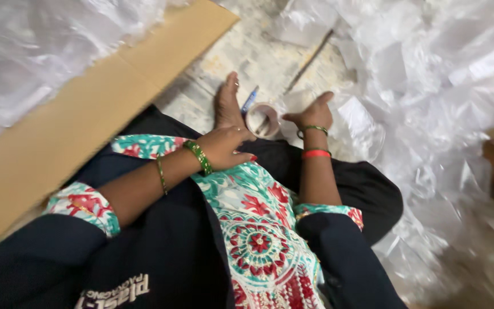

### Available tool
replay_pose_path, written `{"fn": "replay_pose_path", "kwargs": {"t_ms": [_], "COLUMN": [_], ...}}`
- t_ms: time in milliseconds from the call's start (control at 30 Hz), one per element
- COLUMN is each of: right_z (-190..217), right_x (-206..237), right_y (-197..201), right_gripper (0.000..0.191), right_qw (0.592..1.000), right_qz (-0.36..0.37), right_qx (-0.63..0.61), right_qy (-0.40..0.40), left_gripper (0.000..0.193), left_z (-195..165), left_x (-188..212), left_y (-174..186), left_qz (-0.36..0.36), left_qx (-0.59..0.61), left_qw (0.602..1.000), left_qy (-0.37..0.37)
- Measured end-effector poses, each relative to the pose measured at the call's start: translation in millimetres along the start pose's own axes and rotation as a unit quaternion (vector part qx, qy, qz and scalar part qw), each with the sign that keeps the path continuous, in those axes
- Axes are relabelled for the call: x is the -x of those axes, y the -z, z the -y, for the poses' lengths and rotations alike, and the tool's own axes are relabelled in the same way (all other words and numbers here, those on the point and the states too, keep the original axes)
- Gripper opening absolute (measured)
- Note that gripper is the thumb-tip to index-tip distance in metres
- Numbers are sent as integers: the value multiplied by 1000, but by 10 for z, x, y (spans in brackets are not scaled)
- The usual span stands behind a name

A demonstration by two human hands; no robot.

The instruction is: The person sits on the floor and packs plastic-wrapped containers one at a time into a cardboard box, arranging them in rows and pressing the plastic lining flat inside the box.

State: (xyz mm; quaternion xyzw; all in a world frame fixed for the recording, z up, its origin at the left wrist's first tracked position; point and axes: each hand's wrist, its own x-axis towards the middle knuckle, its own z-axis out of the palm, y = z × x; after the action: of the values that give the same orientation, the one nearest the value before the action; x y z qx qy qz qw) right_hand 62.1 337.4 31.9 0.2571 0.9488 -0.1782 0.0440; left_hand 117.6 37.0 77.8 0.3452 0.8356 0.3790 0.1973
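I sit cross-legged on the floor, looking down at my lap. My left hand [227, 146] rests on my knee with fingers loosely curled, holding nothing. My right hand [311, 114] reaches forward beside a roll of clear tape [262, 120] on the floor; its fingers are curled, and whether they grip a clear plastic piece I cannot tell. My bare foot [227, 103] lies just left of the tape roll. A blue pen [250, 100] lies beside the foot.
Heaps of clear plastic bags [430, 86] fill the right side and the upper left corner [41, 40]. A long brown cardboard sheet [87, 109] lies diagonally at the left. A thin stick [310, 60] lies on the worn floor [247, 51] ahead.
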Motion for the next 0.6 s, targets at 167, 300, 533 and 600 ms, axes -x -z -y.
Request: {"fn": "replay_pose_path", "kwargs": {"t_ms": [167, 300, 533, 600], "right_z": [-414, -723, -821, -879], "right_x": [-164, -186, 211, 267], "right_y": [106, 340, 512, 488], "right_gripper": [134, 119, 93, 92], "right_qw": [973, 893, 775, 809], "right_qz": [-41, 29, 158, 187], "right_qx": [-213, -415, -607, -536], "right_qy": [-82, -171, 81, 151], "left_gripper": [54, 59, 136, 115], "left_z": [203, 181, -205, -292], "left_x": [309, -123, -1488, -1497], "left_y": [197, 238, -257, -343], "left_qz": [-101, -146, -54, -112], "left_qx": [85, 171, 300, 330], "left_qw": [990, 973, 901, 926], "left_qy": [50, 50, 309, 144]}}
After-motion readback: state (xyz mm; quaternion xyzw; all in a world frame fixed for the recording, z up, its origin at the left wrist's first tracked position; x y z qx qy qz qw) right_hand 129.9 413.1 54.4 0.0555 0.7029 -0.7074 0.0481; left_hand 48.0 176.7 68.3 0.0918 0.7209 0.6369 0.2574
